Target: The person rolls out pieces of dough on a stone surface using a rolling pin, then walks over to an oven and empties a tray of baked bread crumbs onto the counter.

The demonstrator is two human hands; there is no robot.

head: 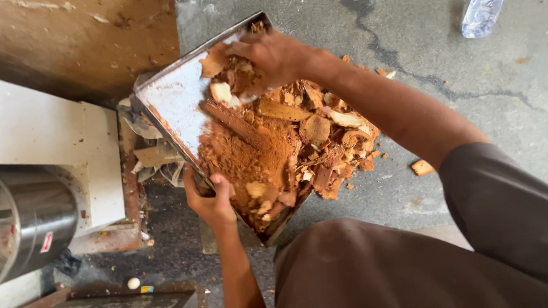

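A metal tray (pixel 173 97) lies tilted on the floor, heaped with brown crumbs, powder and broken bread pieces (pixel 274 148). My left hand (pixel 210 202) grips the tray's near-left rim. My right hand (pixel 269 56) reaches across to the far end of the tray, fingers curled into the crumbs and chunks there. Some of the pile spills past the tray's right side onto the floor.
A white machine housing (pixel 49 143) with a steel cylinder (pixel 24 217) stands at the left. Torn paper scraps (pixel 149 158) lie beside the tray. A crumpled plastic bag (pixel 483 10) lies at the top right. A loose bread piece (pixel 421 167) rests on the cracked concrete floor.
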